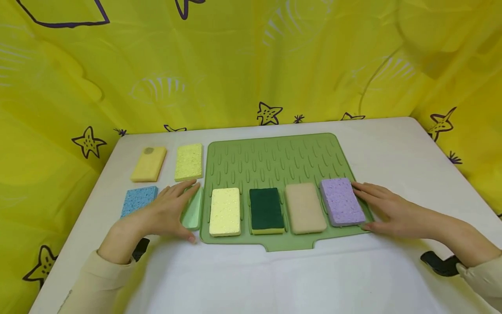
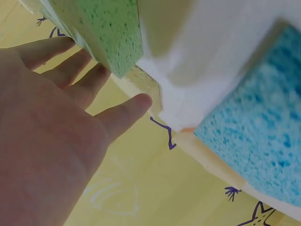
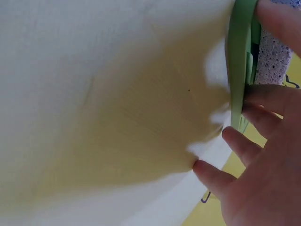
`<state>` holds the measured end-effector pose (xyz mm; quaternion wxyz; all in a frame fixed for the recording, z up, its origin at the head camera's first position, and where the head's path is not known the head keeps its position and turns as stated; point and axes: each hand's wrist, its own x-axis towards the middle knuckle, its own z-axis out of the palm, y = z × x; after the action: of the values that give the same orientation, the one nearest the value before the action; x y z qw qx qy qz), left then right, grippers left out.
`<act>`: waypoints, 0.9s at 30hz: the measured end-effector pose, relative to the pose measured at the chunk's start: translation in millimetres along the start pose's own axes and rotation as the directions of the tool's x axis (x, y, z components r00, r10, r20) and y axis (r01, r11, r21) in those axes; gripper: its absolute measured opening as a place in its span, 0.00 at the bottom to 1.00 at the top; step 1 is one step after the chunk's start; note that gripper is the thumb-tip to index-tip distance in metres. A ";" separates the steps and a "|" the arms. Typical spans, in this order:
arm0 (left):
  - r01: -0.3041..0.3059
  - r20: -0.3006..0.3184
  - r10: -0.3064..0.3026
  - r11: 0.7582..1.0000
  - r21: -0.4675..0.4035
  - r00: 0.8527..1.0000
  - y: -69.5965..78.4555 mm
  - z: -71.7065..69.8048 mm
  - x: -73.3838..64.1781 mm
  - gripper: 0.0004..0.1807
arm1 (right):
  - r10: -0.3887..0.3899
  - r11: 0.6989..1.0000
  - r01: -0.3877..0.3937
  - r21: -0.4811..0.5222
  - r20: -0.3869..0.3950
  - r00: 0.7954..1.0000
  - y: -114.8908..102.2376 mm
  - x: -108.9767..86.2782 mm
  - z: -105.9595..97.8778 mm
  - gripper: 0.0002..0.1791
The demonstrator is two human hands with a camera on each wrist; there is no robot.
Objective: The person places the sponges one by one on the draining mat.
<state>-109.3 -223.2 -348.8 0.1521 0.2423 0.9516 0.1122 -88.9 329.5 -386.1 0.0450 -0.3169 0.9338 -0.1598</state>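
Left hand (image 1: 166, 210), right hand (image 1: 394, 213) both loose; you'd likely best grip green sponge (image 1: 193, 214), nearer bench (image 1: 396, 152) left edge, squarely

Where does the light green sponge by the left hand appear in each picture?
Head: the light green sponge is left of centre, beside the mat, partly behind the left hand.
Left wrist: the light green sponge is at the top, left of centre.
Right wrist: not there.
Shared landmark: the yellow cloth, in all three.
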 end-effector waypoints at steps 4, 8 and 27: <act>-0.011 -0.003 0.011 1.000 0.011 1.000 -1.5 -3.3 0.9 0.69 | 0.014 0.999 -0.014 -0.029 -0.001 1.000 3.7 -1.1 3.5 0.49; -0.026 -0.012 0.026 0.999 0.020 1.000 -2.5 -5.3 2.0 0.66 | -0.014 0.996 0.013 -0.090 -0.014 1.000 5.4 -1.3 5.3 0.49; -0.022 -0.044 0.024 0.999 0.037 0.999 -2.0 -6.7 3.9 0.61 | -0.029 0.994 0.029 -0.105 -0.006 1.000 5.2 -1.1 5.4 0.48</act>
<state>-115.7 -223.8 -344.1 0.1250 0.2533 0.9538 0.1020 -90.0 332.6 -392.9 0.0224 -0.3317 0.9364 -0.1124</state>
